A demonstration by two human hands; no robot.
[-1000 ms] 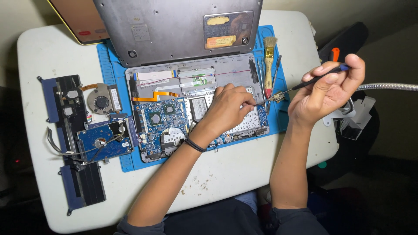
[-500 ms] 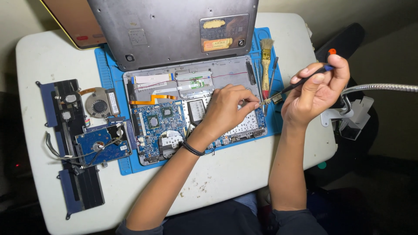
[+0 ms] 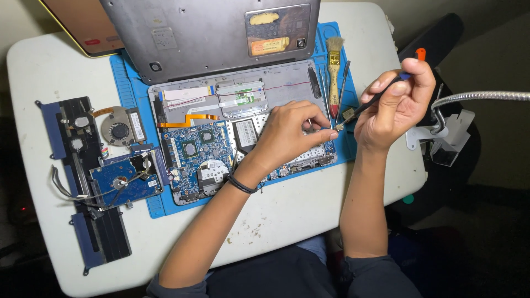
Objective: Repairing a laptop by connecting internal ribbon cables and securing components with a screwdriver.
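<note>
While clenched round the screwdriver (image 3: 381,96), right hand (image 3: 395,107) grip, tip beside left hand (image 3: 290,132) fingertips.

matt metal laptop lid (image 3: 210,38), wood-handled brush (image 3: 333,77)

Bare forearms; dark sleeves pushed above elbows. Thin black band (image 3: 241,184) on left wrist. Hands bare, no gloves.

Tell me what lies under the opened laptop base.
A blue rubber work mat lies under the opened grey laptop base, showing along its left, right and lower edges, on the white table. The mat's middle is covered. The left hand rests on the base.
</note>
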